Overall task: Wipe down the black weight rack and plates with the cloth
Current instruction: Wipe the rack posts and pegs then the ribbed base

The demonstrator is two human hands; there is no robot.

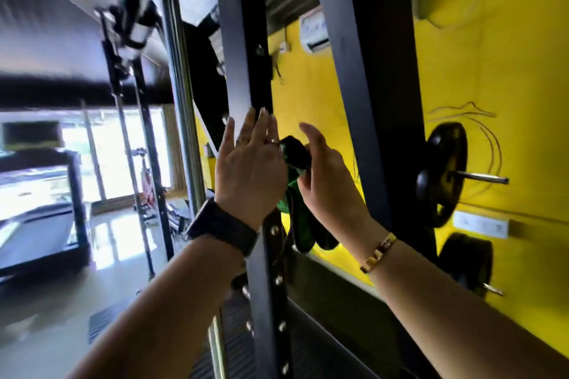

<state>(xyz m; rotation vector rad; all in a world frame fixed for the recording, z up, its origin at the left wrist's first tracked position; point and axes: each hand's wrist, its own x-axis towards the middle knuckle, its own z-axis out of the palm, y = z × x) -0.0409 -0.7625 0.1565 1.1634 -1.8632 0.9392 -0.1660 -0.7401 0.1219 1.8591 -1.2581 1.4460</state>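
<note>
1. Fingers of left hand lie straight, flat against the edge of the near rack upright.
2. Right hand grips the bunched green cloth just beside the left hand; the cloth's tail hangs in the open gap between uprights.
3. Far upright bounds the gap on the right.
4. Black plates sit on pegs beyond it, against the yellow wall.

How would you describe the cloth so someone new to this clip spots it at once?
Start at the yellow wall behind the two black rack uprights. In the gap between them, the right hand grips the cloth, which hangs down below it. It is the only green thing among black steel.
</note>
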